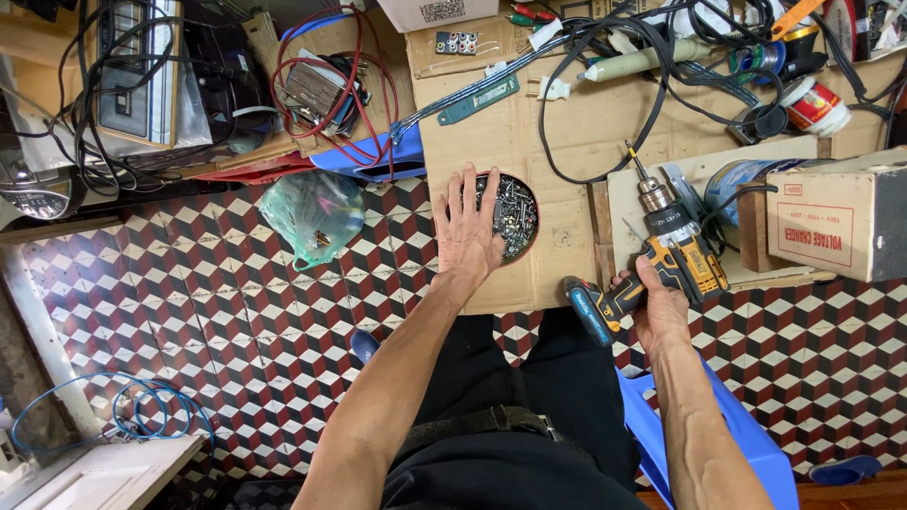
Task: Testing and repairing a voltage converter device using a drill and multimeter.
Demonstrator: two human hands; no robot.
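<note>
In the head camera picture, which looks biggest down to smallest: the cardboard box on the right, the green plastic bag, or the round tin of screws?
1. cardboard box, cut off by the frame
2. green plastic bag
3. round tin of screws, partly under the left hand

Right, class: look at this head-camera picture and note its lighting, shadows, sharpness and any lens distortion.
Head view: the light is soft and even, with only faint shadows beside the left hand over the tray of screws; the right hand and cordless drill are sharp, without motion blur; the wide lens stretches the forearms and bends the edges of the tiled floor.
</note>
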